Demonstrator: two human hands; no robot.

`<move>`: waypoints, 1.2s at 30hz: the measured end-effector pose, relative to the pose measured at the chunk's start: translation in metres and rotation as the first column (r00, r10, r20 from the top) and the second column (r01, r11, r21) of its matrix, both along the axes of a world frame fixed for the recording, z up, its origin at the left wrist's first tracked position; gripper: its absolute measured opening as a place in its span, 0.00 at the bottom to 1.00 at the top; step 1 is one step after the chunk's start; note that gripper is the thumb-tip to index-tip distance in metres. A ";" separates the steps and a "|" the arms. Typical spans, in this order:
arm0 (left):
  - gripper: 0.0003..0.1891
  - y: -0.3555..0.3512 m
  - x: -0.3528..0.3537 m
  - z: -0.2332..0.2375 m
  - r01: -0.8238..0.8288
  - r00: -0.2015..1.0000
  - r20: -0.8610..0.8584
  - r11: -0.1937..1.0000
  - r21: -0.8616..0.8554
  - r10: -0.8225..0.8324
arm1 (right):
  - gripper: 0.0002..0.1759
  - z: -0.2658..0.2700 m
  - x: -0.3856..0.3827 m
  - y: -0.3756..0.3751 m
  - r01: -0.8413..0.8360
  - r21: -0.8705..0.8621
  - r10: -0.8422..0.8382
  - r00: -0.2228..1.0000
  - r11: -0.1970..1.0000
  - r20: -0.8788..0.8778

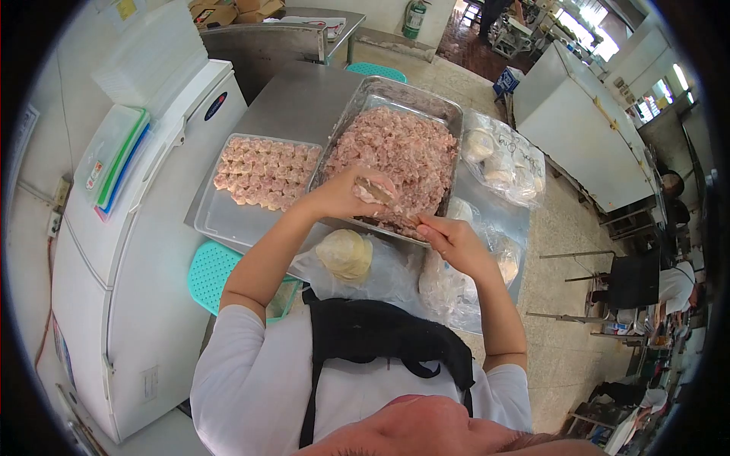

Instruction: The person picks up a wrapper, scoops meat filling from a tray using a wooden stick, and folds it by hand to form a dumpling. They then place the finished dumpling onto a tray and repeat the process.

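Observation:
My left hand (351, 194) is cupped around a dumpling (368, 194) with pinkish filling, over the near left edge of a metal pan (318, 173). The pan holds a large mass of ground meat (395, 144). My right hand (450, 242) grips a narrow flat spatula (389, 201) at the pan's near edge; its blade reaches across to the dumpling. Left of the pan lies a clear plastic tray (217, 220) with rows of formed dumplings (266, 171). Close below the pan, a stack of round pale wrappers (346, 254) sits on a plastic bag (388, 266).
Plastic bags with pale contents (502, 163) lie right of the pan, more (449, 292) nearer me. A white freezer (152, 289) stands at left, a teal stool (213, 273) beside it. Another white freezer (582, 125) stands at right. People and chairs show at far right.

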State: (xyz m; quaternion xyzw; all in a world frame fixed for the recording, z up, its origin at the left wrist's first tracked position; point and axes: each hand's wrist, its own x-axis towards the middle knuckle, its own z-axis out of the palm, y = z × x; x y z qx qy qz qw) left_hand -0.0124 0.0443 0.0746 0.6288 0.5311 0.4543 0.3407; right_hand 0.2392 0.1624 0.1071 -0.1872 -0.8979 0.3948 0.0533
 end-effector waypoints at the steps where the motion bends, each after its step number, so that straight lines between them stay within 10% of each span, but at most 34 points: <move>1: 0.18 0.002 0.000 0.000 0.037 0.997 -0.064 0.999 0.031 -0.035 | 0.17 -0.016 0.000 0.009 -0.055 0.001 0.055 0.997 0.998 -0.062; 6: 0.16 0.012 0.007 -0.040 -0.106 0.962 -0.260 0.993 -0.054 0.088 | 0.15 -0.068 0.000 0.053 -0.175 0.093 0.192 0.959 0.980 -0.208; 8: 0.21 0.018 -0.001 -0.074 -0.364 0.926 -0.123 0.930 -0.045 0.356 | 0.14 -0.051 0.001 0.048 0.054 0.476 -0.025 0.997 0.878 -0.067; 12: 0.24 0.019 0.000 -0.086 -0.412 0.911 -0.109 0.875 -0.254 0.397 | 0.13 -0.066 -0.003 0.019 0.127 0.449 -0.008 0.966 0.885 -0.259; 17: 0.35 0.001 0.025 -0.059 -0.505 0.861 -0.111 0.813 -0.289 0.496 | 0.14 -0.094 0.018 0.069 0.062 0.533 -0.149 0.981 0.844 0.122; 20: 0.35 -0.008 0.032 -0.034 -0.369 0.913 -0.165 0.928 0.055 0.373 | 0.15 -0.061 0.033 0.069 0.101 0.437 -0.165 0.980 0.894 0.110; 22: 0.33 -0.008 0.037 -0.021 -0.323 0.924 -0.178 0.940 0.112 0.338 | 0.17 -0.044 0.039 0.062 0.047 -0.017 -0.049 0.981 0.999 -0.189; 26: 0.24 -0.004 0.042 0.004 -0.107 0.972 -0.216 0.992 -0.068 0.090 | 0.17 -0.038 0.030 0.039 -0.099 0.029 0.102 0.986 0.995 -0.129; 29: 0.21 -0.004 0.039 -0.004 -0.223 0.895 -0.396 0.975 0.000 0.205 | 0.16 -0.033 0.025 0.042 -0.163 0.122 0.186 0.957 0.979 -0.220; 31: 0.21 -0.007 0.032 -0.029 -0.305 0.894 -0.338 0.952 0.019 0.293 | 0.15 0.006 0.028 0.030 -0.002 0.475 0.039 0.997 0.880 -0.068; 36: 0.24 -0.018 0.022 -0.023 -0.240 0.942 -0.258 0.968 -0.073 0.215 | 0.13 -0.007 0.016 0.007 0.074 0.540 0.050 0.976 0.838 -0.210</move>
